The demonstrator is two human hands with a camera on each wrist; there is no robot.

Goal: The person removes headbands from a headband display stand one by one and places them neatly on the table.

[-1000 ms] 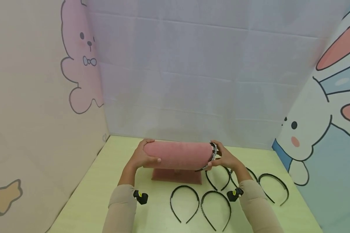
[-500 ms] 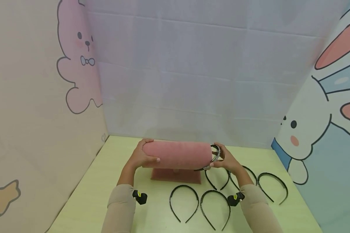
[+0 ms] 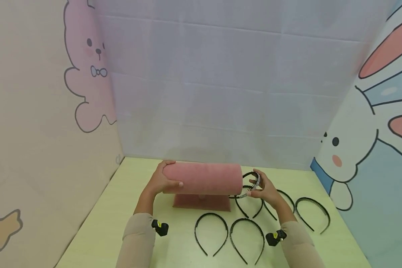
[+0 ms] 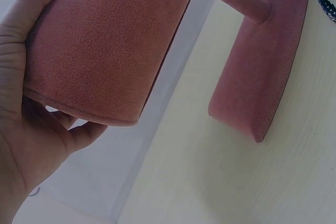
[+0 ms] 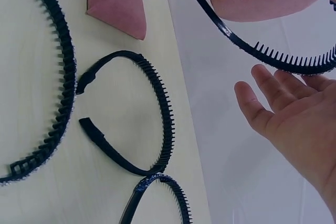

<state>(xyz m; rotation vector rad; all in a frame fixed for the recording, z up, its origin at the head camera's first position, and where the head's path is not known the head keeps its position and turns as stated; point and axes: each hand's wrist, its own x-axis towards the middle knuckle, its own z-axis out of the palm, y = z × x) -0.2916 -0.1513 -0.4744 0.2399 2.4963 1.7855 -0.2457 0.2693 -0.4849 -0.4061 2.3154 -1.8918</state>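
Note:
A pink velvet roll stands on a stem over its flat pink base on the pale green table. My left hand grips the roll's left end; in the left wrist view the palm cups the roll, with the base below it. My right hand holds a black toothed headband with a sparkly edge just off the roll's right end. In the right wrist view that headband arcs above the fingers, free of the roll.
Several black toothed headbands lie on the table in front of and right of the stand, among them one, another and a third. Cartoon-printed walls close in the left, back and right sides. Two loose headbands show under my right wrist.
The sparkly headband sat round the roll's right end; my right hand has drawn it rightward off the roll. The left hand has stayed on the left end.

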